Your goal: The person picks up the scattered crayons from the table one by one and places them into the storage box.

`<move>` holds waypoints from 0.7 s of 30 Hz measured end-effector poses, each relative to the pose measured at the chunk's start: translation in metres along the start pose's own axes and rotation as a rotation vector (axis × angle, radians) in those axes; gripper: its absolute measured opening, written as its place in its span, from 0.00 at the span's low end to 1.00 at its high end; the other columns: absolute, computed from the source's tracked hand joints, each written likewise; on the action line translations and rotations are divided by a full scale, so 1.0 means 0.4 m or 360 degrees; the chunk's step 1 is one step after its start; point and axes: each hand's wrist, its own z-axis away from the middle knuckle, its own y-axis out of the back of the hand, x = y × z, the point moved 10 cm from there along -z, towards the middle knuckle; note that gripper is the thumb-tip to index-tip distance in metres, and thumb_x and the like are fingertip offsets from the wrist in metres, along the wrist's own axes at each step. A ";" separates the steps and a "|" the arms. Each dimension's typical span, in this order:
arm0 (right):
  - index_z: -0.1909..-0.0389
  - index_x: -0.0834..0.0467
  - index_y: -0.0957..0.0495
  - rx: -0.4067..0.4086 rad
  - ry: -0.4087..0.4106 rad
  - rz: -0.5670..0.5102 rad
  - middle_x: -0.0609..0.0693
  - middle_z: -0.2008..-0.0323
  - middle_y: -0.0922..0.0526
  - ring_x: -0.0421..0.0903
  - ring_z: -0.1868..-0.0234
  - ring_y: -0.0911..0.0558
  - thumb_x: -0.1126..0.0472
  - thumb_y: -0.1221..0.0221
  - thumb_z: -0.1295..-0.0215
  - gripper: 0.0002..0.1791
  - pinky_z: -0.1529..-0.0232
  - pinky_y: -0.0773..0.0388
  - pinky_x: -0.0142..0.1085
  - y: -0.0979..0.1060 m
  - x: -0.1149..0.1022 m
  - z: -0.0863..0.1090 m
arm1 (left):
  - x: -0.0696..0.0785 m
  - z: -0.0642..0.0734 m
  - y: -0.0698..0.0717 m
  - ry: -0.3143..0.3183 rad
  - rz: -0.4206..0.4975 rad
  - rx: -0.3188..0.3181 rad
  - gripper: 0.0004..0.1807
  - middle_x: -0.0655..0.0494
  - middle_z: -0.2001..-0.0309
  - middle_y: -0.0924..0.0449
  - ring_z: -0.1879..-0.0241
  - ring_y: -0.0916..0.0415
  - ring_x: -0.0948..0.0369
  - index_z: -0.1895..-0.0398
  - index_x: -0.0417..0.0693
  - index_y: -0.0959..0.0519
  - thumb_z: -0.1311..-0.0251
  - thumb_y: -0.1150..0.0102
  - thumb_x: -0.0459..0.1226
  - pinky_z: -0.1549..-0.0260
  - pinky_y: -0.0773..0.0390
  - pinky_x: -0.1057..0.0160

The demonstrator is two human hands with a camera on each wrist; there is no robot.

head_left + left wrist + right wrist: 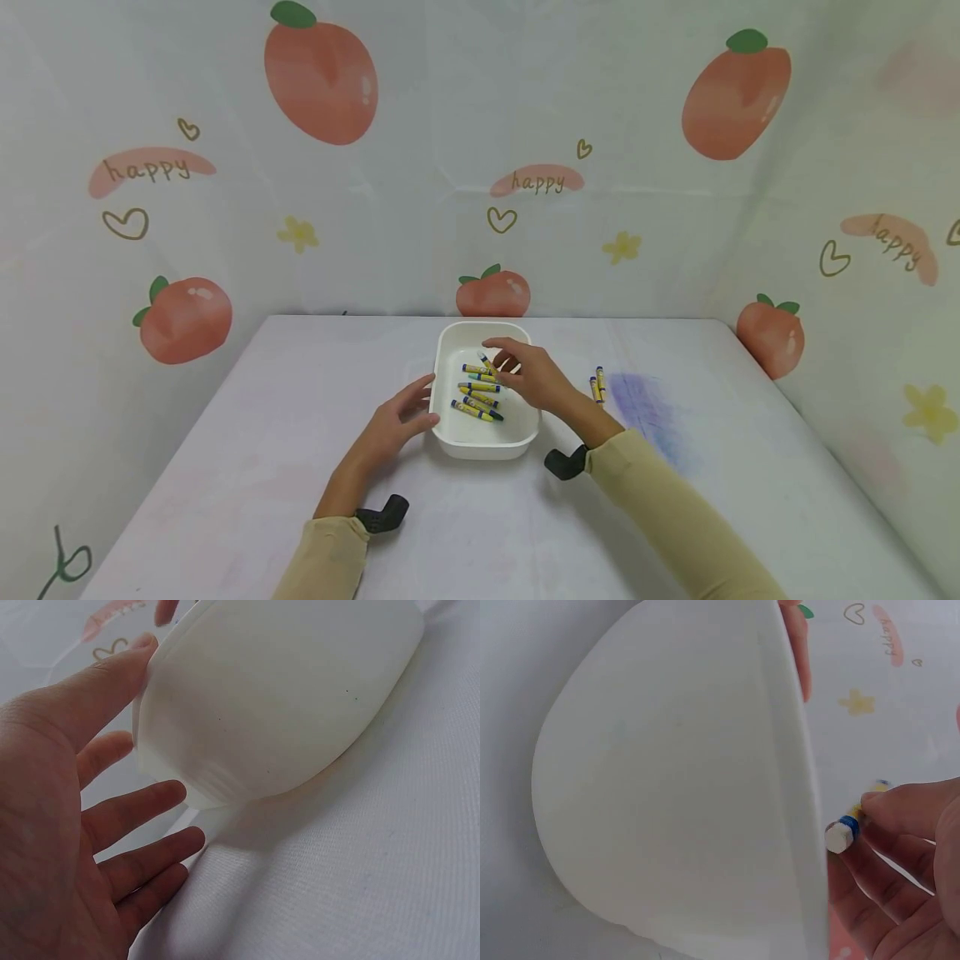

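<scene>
A white crayon [845,834] with a yellow and blue wrapper is pinched between the thumb and fingers of my right hand [538,379], above the white tray [517,435]. Below it, several crayons [480,387] in yellow wrappers lie loosely across the tray floor. My left hand [390,423] is at the tray's left side with its fingers spread. In the left wrist view, the left thumb [112,686] touches the rim while the other fingers reach along the outer wall. The tray wall hides the lying crayons in both wrist views.
Two more crayons [597,386] lie on the table right of the tray, beside a blue-purple smudge [648,417] on the white cloth. A printed curtain [420,208] with fruit and hearts hangs behind the table's back edge.
</scene>
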 end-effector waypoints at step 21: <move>0.44 0.59 0.22 0.0165 -0.0006 0.0000 0.53 0.60 0.18 0.45 0.60 0.19 0.68 0.38 0.37 0.19 0.59 0.19 0.38 0.054 0.026 0.029 | -0.006 -0.001 -0.002 0.0042 -0.0007 0.0016 0.37 0.51 0.36 0.28 0.37 0.32 0.51 0.28 0.65 0.37 0.41 0.35 0.49 0.39 0.36 0.40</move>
